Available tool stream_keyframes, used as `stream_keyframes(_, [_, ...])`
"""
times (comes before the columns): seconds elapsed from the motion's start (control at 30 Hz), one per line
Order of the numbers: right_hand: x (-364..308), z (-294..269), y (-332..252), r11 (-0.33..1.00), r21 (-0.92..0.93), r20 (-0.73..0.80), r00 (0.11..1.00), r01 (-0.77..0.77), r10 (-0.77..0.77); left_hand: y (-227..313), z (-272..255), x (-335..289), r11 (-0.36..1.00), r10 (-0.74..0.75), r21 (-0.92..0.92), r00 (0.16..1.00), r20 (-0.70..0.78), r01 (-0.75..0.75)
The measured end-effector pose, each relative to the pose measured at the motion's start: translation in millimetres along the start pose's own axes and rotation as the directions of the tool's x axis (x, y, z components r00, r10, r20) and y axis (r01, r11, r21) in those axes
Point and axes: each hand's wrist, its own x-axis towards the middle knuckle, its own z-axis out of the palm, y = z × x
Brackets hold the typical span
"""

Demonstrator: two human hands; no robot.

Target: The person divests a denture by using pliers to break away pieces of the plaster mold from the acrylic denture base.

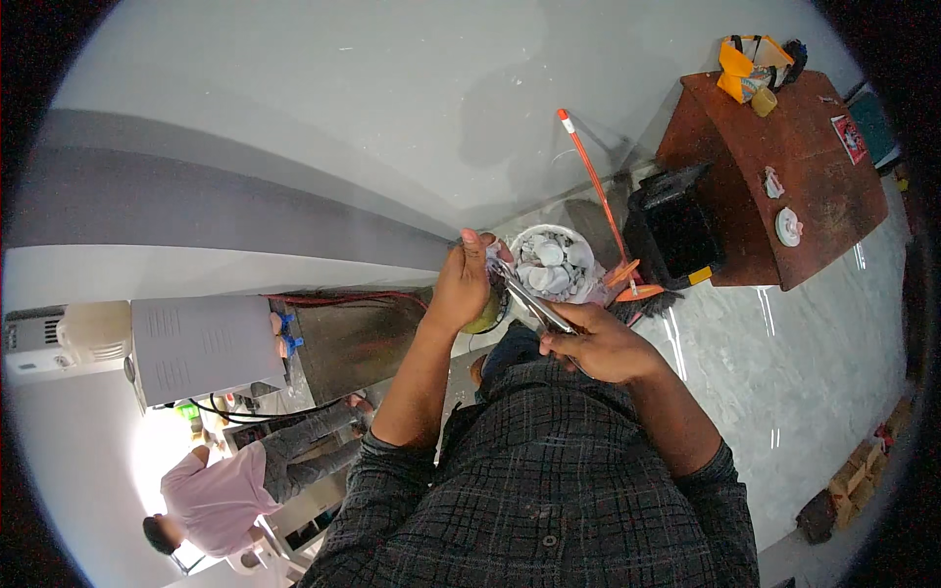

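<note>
while both hands' fingers clamp green fruit (487, 316) and knife (534, 302), a white bucket (555, 263) sits below.

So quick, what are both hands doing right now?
Left hand: closed around a greenish round object.
Right hand: closed on a metal tool.

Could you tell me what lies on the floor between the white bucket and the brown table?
In the head view, a black box-shaped case sits between the white bucket and the brown table, with an orange-handled broom slanting beside the bucket.
</note>
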Motion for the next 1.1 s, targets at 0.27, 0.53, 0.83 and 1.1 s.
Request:
stream_keyframes(0.27, [2, 5, 0, 0.989, -0.123, -0.071, 0.993, 0.084, -0.093, -3, 4, 4, 0.992, -0.125, -0.028, 0.992, -0.01, 0.125])
stream_keyframes(0.53, [5, 2, 3, 0.977, -0.172, -0.187, 0.969, 0.13, -0.162, -12, 13, 8, 0.89, -0.327, -0.375, 0.936, -0.127, 0.26])
stream_keyframes(0.83, [5, -4, 8, 0.984, 0.06, 0.028, 0.985, 0.17, -0.172, -4, 13, 13, 0.889, -0.185, -0.437, 0.981, -0.065, 0.139])
stream_keyframes(1.1, [-2, -12, 3, 0.937, 0.344, 0.12, 0.993, -0.057, 0.016, -1, 1, 12, 0.977, 0.04, -0.21, 0.996, 0.075, -0.023])
